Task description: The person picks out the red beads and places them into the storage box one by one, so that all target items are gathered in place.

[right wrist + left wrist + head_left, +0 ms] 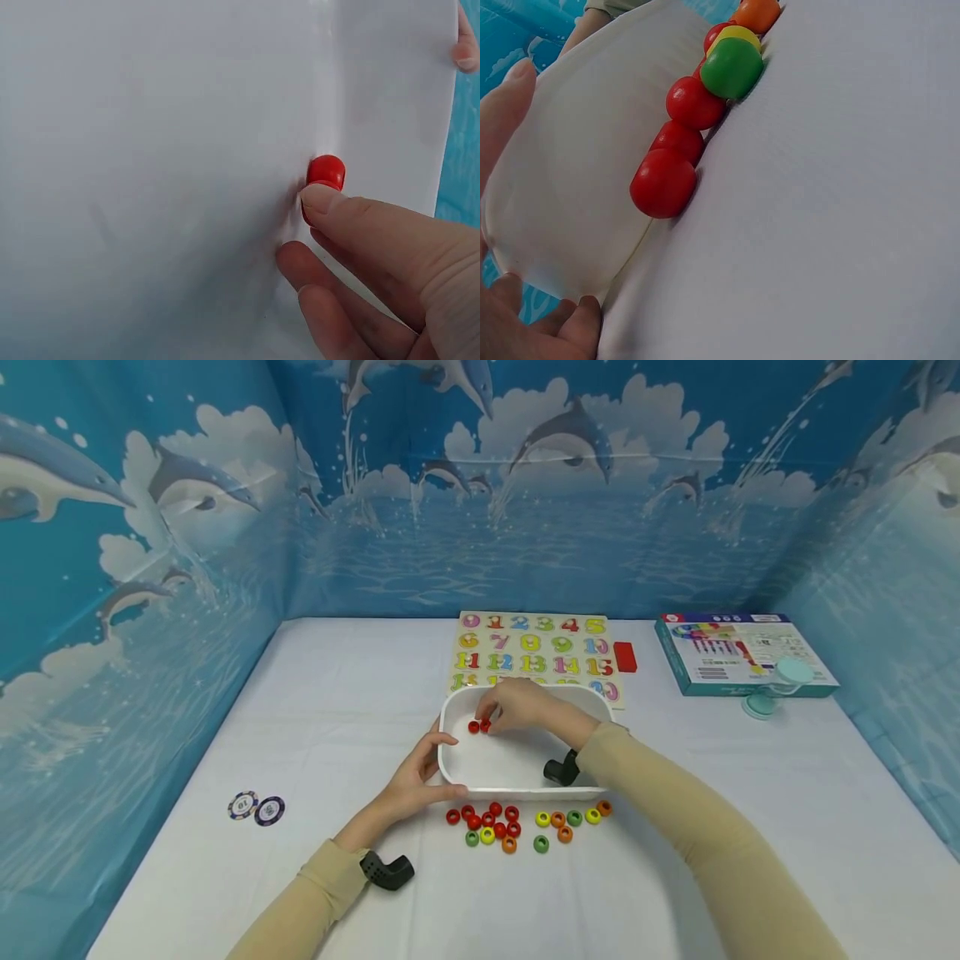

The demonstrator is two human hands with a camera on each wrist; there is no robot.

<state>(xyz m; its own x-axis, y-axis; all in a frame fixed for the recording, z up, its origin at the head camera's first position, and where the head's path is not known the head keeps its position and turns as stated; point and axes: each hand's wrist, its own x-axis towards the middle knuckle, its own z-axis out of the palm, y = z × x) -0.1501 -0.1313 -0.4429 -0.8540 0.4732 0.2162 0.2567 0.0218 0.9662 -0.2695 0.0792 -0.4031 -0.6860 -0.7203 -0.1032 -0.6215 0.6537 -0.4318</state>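
Observation:
A white rectangular tray (517, 795) stands on the table. My left hand (411, 779) holds its left end, index fingertip at the rim and thumb along the front wall; the left wrist view shows the other fingers at the tray's lower corner. Inside the tray, my right hand (519, 703) pinches a red bead (486, 726) between thumb and fingers. Beside that bead, on the tray floor, sits another red bead (327, 171), close to the wall. In front of the tray lie several red beads (664, 184), with green beads (733, 69), yellow beads (543, 819) and orange beads (565, 834) among them.
Behind the tray lies a number board (531, 643), partly covered by it, with a red block (625, 657) alongside. A flat box (738, 660) and a pale green round-ended object (761, 705) are at the back right. Two round chips (269, 811) lie at the left.

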